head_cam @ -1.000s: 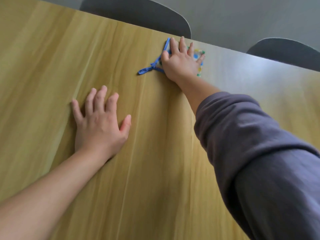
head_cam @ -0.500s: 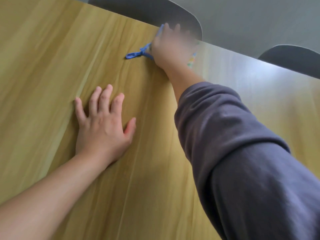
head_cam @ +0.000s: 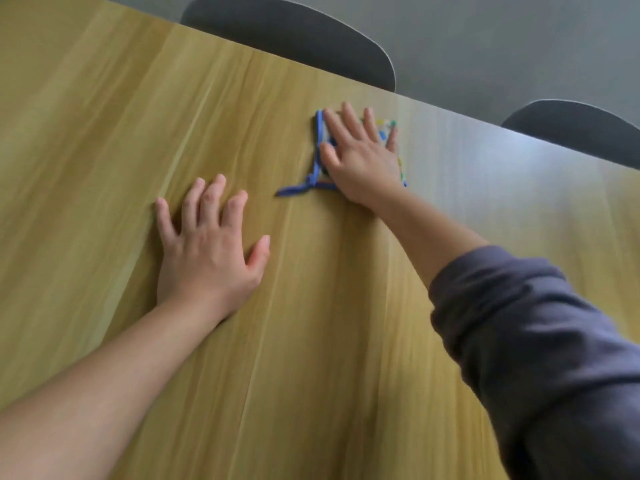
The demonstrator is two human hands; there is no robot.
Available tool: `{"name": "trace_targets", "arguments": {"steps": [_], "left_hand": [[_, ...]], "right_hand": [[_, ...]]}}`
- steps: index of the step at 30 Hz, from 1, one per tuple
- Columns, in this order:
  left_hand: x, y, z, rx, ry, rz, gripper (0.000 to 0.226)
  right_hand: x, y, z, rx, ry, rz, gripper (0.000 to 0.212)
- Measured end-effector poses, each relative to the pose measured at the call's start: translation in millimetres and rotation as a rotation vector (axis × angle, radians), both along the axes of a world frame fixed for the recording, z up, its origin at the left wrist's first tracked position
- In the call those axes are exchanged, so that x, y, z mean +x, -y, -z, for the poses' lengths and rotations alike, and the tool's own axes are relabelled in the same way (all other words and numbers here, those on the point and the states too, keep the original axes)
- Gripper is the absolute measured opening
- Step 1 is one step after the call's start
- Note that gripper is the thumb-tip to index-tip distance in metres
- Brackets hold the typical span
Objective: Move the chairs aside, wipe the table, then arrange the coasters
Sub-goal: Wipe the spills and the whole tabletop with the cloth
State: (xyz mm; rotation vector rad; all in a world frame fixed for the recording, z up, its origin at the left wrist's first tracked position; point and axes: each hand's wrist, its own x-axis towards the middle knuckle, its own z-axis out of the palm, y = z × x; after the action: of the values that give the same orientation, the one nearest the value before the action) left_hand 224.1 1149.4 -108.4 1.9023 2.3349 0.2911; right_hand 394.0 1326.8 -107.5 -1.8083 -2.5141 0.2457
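In the head view the right hand (head_cam: 362,161) lies flat on a small wiping cloth (head_cam: 320,150) with blue edging, fingers (head_cam: 349,119) spread and pressing it onto the wooden worktop (head_cam: 104,133); its blue loop trails just beside the thumb. Half a second ago that hand was blurred at the far edge, so the cloth has been drawn back nearer: wiping is under way. The left hand (head_cam: 207,251) stays braced, fingers spread, holding nothing. Two dark chairs (head_cam: 294,39) stand beyond the fingertips; no coasters show.

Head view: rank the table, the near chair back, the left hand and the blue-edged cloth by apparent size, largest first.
1. table
2. near chair back
3. left hand, though it is enlarged by nearness to the camera
4. blue-edged cloth, mostly hidden under the right hand, so its true extent is unsure
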Motion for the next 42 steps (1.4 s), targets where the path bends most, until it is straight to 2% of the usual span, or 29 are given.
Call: {"name": "trace_targets", "arguments": {"steps": [4,7,11,17,26,30,34,38,42], "left_hand": [[-1,0,3,0.01,-0.011,-0.002,0.068],[-2,-1,3,-0.003,-0.024,0.0,0.068],[-1,0,3,-0.015,-0.025,0.001,0.065],[0,-1,3,0.01,-0.022,0.001,0.063],[-2,2,-3,0.002,0.026,0.034,0.055],[-18,0,-9,-0.052,0.031,0.131,0.052],[-69,-10,-10,-0.049,-0.029,0.227,0.055],[-123,-22,-8,-0.065,-0.069,0.188,0.061],[-136,-23,-4,-0.056,-0.048,0.194,0.062]], "right_hand": [[-43,-49,1,-0.04,-0.056,0.27,0.06],[-68,-56,3,-0.018,-0.063,0.349,0.062],[-76,-30,1,-0.009,-0.068,0.244,0.061],[-71,52,2,-0.007,-0.048,0.058,0.06],[-42,157,-3,-0.036,-0.005,0.094,0.06],[-46,205,-3,-0.044,0.02,0.114,0.06],[-51,212,-2,-0.043,0.022,0.142,0.06],[-58,196,0,-0.045,0.037,0.195,0.06],[-74,149,-1,-0.042,0.022,0.289,0.059]]}}
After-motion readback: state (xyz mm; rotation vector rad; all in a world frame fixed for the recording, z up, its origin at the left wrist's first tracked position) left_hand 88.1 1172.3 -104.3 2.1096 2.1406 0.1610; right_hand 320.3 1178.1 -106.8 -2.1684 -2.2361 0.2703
